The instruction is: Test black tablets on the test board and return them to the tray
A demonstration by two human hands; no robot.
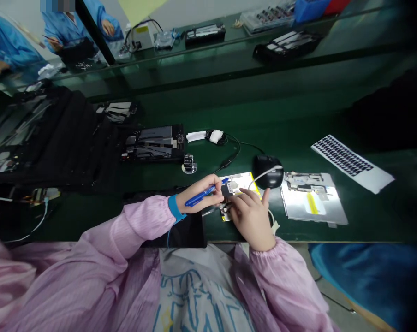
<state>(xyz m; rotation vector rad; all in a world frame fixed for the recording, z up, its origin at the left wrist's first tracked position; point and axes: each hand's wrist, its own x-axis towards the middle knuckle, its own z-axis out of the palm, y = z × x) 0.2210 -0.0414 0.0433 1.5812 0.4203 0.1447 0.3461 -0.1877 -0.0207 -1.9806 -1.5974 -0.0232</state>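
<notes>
1. Green desk [284,115], with a shelf [232,46] behind it; two people in blue [110,14] sit beyond, at upper left.
2. Left hand [199,190]: grip closed about a blue pen [194,199], thumb and fingers pinched together. The pen slants, its far end over the panel's upper left. A blue band [176,208] circles the wrist.
3. Right hand [253,221]: palm down, fingers bent onto the panel, the little finger spread away. Whether the grip pinches anything cannot be told; the fingers hide their tips.
4. Panel [245,179]: pale, edged with yellow, flat on the desk below both hands.
5. Black device [269,173]: just beyond the panel's right edge, a white cable [269,171] crossing it.
6. Metal plate [296,208]: right of the right hand, bearing a yellow strip [311,203]. Farther right, a keyboard sheet [350,161] lies aslant.
7. Black tray [153,143]: left of the hands, beside stacked trays [87,133].
</notes>
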